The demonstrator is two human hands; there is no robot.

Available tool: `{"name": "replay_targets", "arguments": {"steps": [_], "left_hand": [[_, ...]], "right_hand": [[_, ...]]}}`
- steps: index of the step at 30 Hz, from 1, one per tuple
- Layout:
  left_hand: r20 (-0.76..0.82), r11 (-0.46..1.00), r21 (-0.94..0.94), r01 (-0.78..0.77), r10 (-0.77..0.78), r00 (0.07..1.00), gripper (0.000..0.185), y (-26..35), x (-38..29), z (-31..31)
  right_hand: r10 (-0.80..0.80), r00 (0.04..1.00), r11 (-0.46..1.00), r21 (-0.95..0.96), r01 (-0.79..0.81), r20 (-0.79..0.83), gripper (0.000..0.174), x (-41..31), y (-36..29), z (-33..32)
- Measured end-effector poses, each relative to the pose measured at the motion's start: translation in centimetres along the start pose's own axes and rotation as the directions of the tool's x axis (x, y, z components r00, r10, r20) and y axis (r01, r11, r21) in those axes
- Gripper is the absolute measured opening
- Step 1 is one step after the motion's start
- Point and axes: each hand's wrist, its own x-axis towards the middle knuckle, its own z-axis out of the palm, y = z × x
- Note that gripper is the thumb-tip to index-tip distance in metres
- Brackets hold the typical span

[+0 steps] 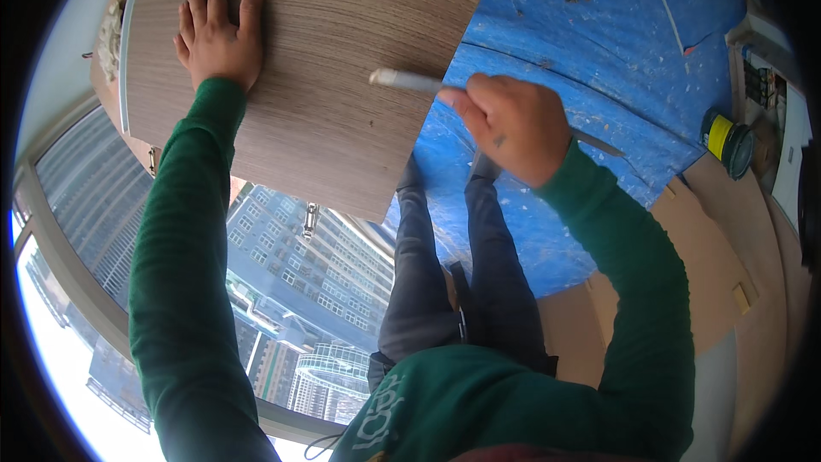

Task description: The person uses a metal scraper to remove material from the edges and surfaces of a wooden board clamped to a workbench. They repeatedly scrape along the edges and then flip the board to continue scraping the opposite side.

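Note:
My left hand (218, 38) lies flat on a brown wood-grain panel (308, 115), fingers spread, near its far left part. My right hand (513, 119) is closed around a slender, whitish tool (407, 80) beside the panel's right edge. The tool's pale tip reaches over the panel; motion blur hides its exact kind, and I cannot tell whether the tip touches the surface. Metal cabinet hinges (310, 221) stick out past the panel's near edge, one close to the corner and another (152, 162) farther left.
A wrinkled blue tarp (577, 51) with debris covers the floor on the right. Beyond its lower edge lies brown board (693, 237). A tub with a yellow label (721, 135) stands at the far right. Windows (308, 269) run along the left, near my legs (423, 269).

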Motion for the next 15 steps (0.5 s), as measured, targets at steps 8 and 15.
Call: {"name": "replay_targets", "arguments": {"steps": [8,15], "left_hand": [[-0.004,1.000,0.007,-0.001,0.001,1.000,0.087,0.1,-0.1,-0.2],[-0.011,1.000,0.011,-0.007,0.008,1.000,0.086,0.2,0.0,0.0]], "right_hand": [[0.118,0.979,0.960,-0.232,-0.155,-0.166,0.043,6.6,6.6,-4.1],[0.016,0.995,1.000,-0.007,-0.015,0.101,0.035,-0.3,-0.9,0.1]]}}
